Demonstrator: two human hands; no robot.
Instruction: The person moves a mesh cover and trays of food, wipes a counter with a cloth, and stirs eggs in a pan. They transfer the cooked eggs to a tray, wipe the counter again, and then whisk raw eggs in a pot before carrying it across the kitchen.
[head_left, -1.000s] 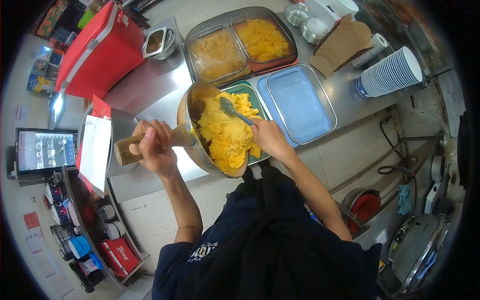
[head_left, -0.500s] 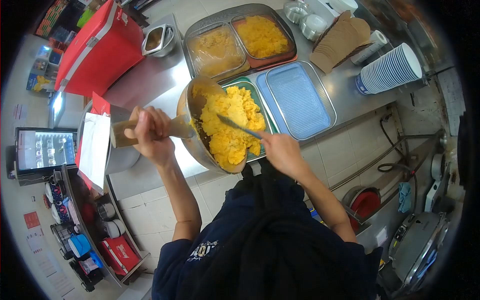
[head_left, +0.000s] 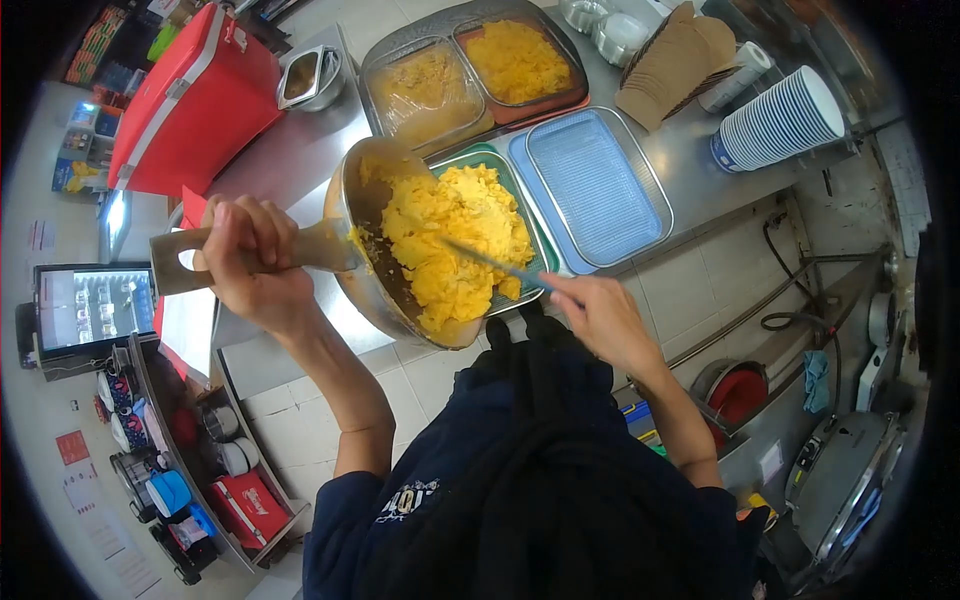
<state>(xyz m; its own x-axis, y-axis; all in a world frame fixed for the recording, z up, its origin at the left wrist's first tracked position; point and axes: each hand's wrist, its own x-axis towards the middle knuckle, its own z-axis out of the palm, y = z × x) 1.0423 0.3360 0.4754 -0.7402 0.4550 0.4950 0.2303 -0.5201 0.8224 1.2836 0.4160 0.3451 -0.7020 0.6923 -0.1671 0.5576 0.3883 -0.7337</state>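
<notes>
My left hand (head_left: pixel 258 262) is wrapped round the wide handle of a large metal pan (head_left: pixel 375 270), which is tilted on its side. Yellow scrambled egg (head_left: pixel 455 235) lies from the pan's mouth into a tray with a green rim (head_left: pixel 540 262). In my right hand (head_left: pixel 600 318) is a blue-grey spatula (head_left: pixel 500 266), its tip over the egg. Just right of the green tray sits a blue tray with a wire rack (head_left: pixel 600 190).
Behind are two filled trays, one wrapped (head_left: pixel 420 95), one uncovered (head_left: pixel 515 65). A red cooler box (head_left: pixel 195 100) and metal containers (head_left: pixel 312 80) stand left. Cardboard pieces (head_left: pixel 670 70) and stacked paper cups (head_left: pixel 780 120) are at right. A screen (head_left: pixel 95 305) is far left.
My left hand and the pan have shifted left, with more of the handle showing. My right hand has moved right and slightly down with the spatula. The camera view has shifted slightly.
</notes>
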